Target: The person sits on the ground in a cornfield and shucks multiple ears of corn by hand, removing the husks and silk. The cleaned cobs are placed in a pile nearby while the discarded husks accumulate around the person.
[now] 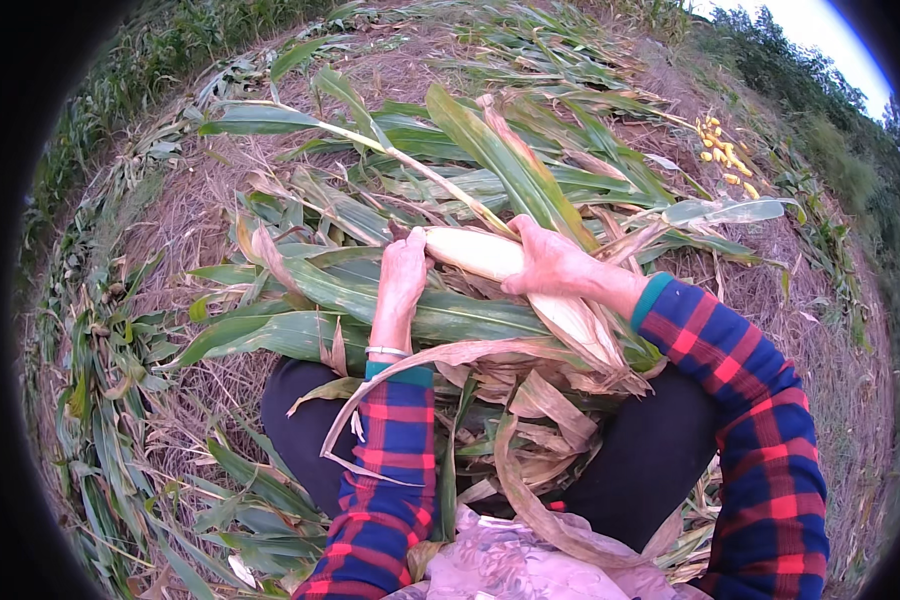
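Observation:
An ear of corn [471, 251] in pale husk lies slantwise across the cut stalks in front of me. My left hand [406, 264] pinches its tip end, where dark silk [399, 229] sticks out. Farther down, my right hand [551, 259] is wrapped around the ear's middle. Loose dry husk [589, 337] fans out below the right hand towards my knee. A pale corn stalk [427, 174] runs from the upper left down to the right hand. Any kernels are hidden by the husk.
Green and dry corn leaves [465, 311] cover the ground and my lap. Several husked yellow cobs [724, 156] lie in a heap at the upper right. Standing corn [157, 82] grows at the upper left. Cut stalks [112, 450] line the left side.

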A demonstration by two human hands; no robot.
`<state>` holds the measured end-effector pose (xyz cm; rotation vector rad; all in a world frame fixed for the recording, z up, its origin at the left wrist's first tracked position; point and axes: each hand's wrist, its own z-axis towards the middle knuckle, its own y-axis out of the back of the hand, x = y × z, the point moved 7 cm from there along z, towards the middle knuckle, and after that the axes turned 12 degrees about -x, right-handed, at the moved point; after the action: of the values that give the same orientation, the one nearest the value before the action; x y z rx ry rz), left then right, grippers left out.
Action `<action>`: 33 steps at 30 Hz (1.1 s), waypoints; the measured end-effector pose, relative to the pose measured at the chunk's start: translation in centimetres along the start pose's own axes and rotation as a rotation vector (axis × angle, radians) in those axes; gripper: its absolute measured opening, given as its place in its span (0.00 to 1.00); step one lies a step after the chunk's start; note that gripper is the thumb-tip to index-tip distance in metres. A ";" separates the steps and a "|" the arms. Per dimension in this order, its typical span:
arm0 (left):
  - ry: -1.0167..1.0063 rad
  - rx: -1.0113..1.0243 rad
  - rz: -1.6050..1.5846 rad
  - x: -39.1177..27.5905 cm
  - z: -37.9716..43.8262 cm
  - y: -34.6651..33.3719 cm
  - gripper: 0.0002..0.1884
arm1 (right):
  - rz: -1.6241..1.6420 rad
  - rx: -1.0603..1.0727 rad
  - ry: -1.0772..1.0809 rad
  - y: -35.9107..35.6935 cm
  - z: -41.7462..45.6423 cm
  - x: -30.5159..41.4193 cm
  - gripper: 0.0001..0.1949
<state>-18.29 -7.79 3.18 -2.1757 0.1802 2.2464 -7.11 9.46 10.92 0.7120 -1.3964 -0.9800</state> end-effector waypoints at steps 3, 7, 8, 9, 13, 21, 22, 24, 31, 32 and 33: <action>0.147 -0.050 -0.155 0.4 -1.1 -0.6 0.19 | -0.088 -0.023 -0.030 0.7 -0.3 1.0 0.38; 0.187 0.118 -0.162 -0.3 -0.9 -0.6 0.22 | -0.123 -0.145 0.018 1.0 -0.7 1.1 0.34; 0.223 0.151 -0.178 -0.7 -0.8 -0.6 0.20 | -0.128 -0.139 0.008 0.8 -0.9 0.9 0.34; 0.190 0.177 -0.162 -0.5 -0.5 -0.2 0.20 | -0.131 -0.131 0.004 0.8 -0.9 1.2 0.34; 0.055 0.211 -0.079 -0.3 0.3 0.3 0.18 | -0.127 -0.148 0.013 0.7 -1.3 1.9 0.34; 0.400 0.130 -0.515 3.7 -1.3 -3.4 0.12 | -0.086 -0.232 -0.018 1.6 -0.9 1.1 0.37; 0.596 0.273 -0.812 4.6 -1.5 -5.1 0.11 | -0.068 -0.255 -0.012 1.6 -0.9 0.9 0.38; 0.932 0.355 -1.316 4.0 -2.9 -7.6 0.11 | -0.043 -0.262 -0.041 1.7 -0.9 0.2 0.39; 0.251 0.715 -0.301 4.1 -7.7 -11.1 0.22 | 0.448 -0.175 -0.103 2.7 1.0 -0.9 0.39; 0.056 0.737 -0.235 2.6 -8.9 -12.4 0.21 | 0.489 -0.149 -0.128 2.6 0.8 -1.6 0.38; -0.140 0.753 -0.171 1.3 -10.6 -13.3 0.22 | 0.531 -0.123 -0.154 2.5 0.5 -2.4 0.38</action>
<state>-6.59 4.41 0.61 -1.5644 0.6778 1.8070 -7.05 12.82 12.03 0.1550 -1.5366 -0.6977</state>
